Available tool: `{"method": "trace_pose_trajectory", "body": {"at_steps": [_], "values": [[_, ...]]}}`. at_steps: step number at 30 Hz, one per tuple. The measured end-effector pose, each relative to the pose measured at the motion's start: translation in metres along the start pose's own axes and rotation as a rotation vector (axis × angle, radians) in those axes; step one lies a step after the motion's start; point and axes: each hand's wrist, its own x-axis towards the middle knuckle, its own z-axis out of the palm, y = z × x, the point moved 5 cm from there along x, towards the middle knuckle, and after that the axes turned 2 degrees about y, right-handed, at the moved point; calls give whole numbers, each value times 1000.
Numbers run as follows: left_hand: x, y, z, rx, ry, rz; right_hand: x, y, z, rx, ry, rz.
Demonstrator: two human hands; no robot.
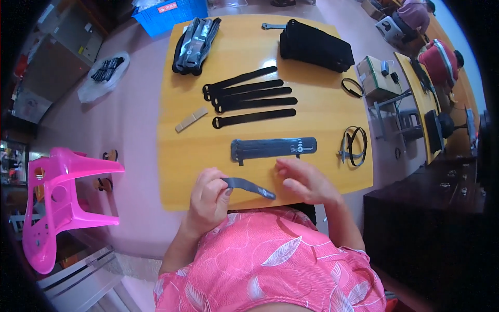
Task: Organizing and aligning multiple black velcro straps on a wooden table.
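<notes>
My left hand [209, 196] pinches one end of a dark grey strap [248, 184], which sags to the right with a pale print near its free end. Just right of that end, my right hand [306, 181] is held with its fingers apart and nothing in them. A flat bundle of similar grey straps [273, 149] lies crosswise beyond both hands, with two short black tabs poking out on its near side. Farther back, several black straps with slotted ends [254, 118] are laid out roughly side by side. A beige flat piece [191, 119] lies at their left.
The yellow table [182, 182] also bears packed straps [196, 46], a black stack of straps [316, 46], a wrench [274, 26], a looped black strap [352, 87] and coiled straps [353, 147]. A pink stool [67, 197] stands left; people [439, 62] sit far right.
</notes>
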Motion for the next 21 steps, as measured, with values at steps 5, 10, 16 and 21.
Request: {"method": "trace_pose_trajectory", "body": {"at_steps": [5, 10, 16, 21], "values": [[6, 17, 9, -137, -29, -30, -12, -13, 4, -290, -183, -245], [0, 8, 7, -149, -125, -106, -31, 10, -7, 180, -176, 242], [-24, -24, 19, -152, -308, -522, -31, 20, -26, 153, 15, 265], [-36, -46, 19, -428, -217, -978, -34, 22, -41, 232, 70, 356]]}}
